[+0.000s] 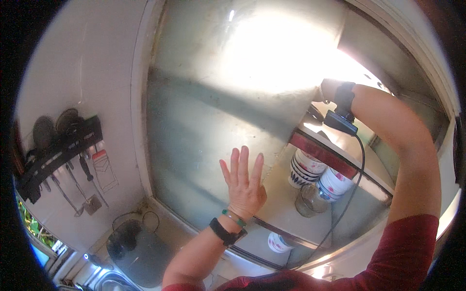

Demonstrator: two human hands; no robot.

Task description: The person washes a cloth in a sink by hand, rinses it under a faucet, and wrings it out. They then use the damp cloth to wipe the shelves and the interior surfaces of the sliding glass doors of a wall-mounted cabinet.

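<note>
My left hand is raised in front of a frosted sliding glass door, its fingers stretched out and spread. Nothing is in that hand, and it appears to lie flat against the pane. On its wrist are a green bangle and a black band. My right hand reaches through the open side of the cupboard above the upper shelf. Its fingers are hidden behind the glass door, so I cannot see what they touch. Beneath it a small dark object rests by the shelf edge.
Stacked patterned bowls, more white bowls and a glass jar stand one shelf lower. Another bowl is lower still. A black wall rack holds lids and utensils at left. A black cable hangs from my right wrist.
</note>
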